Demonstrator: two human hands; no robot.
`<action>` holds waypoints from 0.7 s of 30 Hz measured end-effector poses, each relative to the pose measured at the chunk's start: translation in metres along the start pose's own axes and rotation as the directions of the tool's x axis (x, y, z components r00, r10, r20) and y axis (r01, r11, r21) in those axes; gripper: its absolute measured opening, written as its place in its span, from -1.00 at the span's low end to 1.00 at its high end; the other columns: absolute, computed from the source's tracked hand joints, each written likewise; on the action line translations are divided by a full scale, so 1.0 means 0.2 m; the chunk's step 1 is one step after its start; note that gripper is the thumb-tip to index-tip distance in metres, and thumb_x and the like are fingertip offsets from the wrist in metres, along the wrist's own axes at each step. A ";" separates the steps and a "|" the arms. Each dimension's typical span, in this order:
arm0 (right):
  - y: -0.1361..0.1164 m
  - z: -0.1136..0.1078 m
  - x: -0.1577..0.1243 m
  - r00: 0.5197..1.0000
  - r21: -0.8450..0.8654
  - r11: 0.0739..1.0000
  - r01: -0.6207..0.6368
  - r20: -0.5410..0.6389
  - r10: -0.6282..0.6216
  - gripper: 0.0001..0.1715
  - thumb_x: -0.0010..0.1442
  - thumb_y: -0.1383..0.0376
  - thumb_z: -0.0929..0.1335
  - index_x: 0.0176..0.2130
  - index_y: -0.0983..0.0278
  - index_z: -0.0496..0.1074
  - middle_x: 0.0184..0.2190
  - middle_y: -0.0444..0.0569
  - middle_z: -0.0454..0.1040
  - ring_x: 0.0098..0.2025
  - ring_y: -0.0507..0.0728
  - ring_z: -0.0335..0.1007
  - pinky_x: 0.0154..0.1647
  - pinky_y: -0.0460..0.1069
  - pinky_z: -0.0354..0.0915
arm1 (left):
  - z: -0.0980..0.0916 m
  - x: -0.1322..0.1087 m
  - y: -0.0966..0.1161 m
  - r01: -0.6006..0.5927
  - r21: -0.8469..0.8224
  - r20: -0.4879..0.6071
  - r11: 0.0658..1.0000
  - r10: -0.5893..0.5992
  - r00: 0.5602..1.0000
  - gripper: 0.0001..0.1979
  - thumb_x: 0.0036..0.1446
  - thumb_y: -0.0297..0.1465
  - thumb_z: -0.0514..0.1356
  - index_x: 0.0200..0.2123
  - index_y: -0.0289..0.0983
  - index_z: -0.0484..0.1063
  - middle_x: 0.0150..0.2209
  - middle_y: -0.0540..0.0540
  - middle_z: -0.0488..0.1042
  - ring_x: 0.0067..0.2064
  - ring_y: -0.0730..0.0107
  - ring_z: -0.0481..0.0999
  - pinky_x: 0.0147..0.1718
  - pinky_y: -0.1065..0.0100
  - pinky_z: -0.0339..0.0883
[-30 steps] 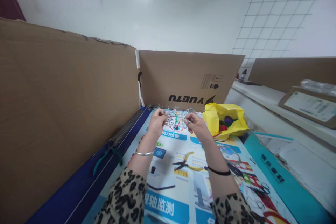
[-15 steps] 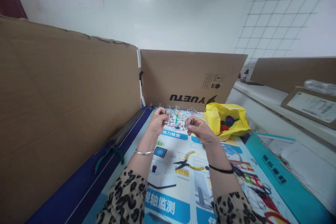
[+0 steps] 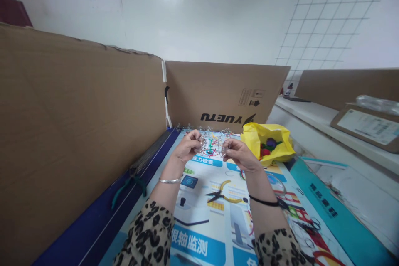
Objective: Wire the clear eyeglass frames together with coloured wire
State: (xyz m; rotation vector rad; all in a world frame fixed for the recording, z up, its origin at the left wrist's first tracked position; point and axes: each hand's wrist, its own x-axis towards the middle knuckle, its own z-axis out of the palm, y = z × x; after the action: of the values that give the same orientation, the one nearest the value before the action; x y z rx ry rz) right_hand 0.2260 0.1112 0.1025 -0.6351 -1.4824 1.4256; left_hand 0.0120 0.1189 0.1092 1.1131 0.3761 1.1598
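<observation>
My left hand and my right hand are raised side by side over the printed poster that covers the table. Each hand pinches one end of a small clear piece with wire, fingers closed on it. What exactly the piece is stays too small to tell. Behind it on the poster lie coloured wires in green and red. Yellow-handled pliers rest on the poster between my forearms.
Cardboard walls stand at the left and back. A yellow bag with coloured bits sits at the right. Green-handled pliers lie by the left wall. Wire rings lie at the lower right.
Both hands have drawn slightly closer to me and lower, still pinching the small piece between them. The view has shifted a little.
</observation>
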 end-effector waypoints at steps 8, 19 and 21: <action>0.02 -0.02 0.01 1.000 -0.050 0.999 -0.001 -0.025 0.000 -0.69 -0.18 0.23 0.50 -0.43 0.25 0.37 -0.57 -0.17 0.38 -0.57 -0.02 0.30 -0.58 -0.10 0.30 | -0.05 0.00 -0.03 -0.007 0.009 0.000 1.000 0.007 1.000 -0.55 -0.32 -0.48 0.37 -0.49 -0.26 0.08 -0.54 0.11 0.17 -0.58 0.66 0.16 -0.63 0.54 -0.02; 0.04 -0.05 0.02 0.999 -0.210 0.977 -0.020 -0.034 0.013 -0.74 -0.11 0.26 0.46 -0.35 0.30 0.42 -0.53 -0.19 0.37 -0.56 -0.05 0.30 -0.50 -0.09 0.28 | -0.07 -0.01 -0.06 -0.014 0.074 0.074 0.997 0.009 0.997 -0.61 -0.26 -0.41 0.38 -0.47 -0.29 0.18 -0.50 0.06 0.25 -0.52 0.60 0.26 -0.52 0.49 0.12; 0.04 -0.03 0.03 0.999 -0.240 0.970 -0.028 -0.026 0.022 -0.73 -0.11 0.24 0.45 -0.35 0.31 0.43 -0.53 -0.18 0.39 -0.56 -0.04 0.29 -0.49 -0.09 0.28 | -0.07 0.00 -0.08 0.011 0.108 0.069 0.994 -0.019 0.997 -0.60 -0.28 -0.39 0.40 -0.47 -0.30 0.19 -0.48 0.05 0.27 -0.51 0.60 0.27 -0.52 0.48 0.13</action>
State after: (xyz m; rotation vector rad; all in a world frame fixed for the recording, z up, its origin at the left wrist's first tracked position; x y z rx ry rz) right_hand 0.2277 0.1207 0.0957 -0.8196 -1.6484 1.2621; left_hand 0.0101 0.1261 0.0902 1.2393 0.3957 1.0949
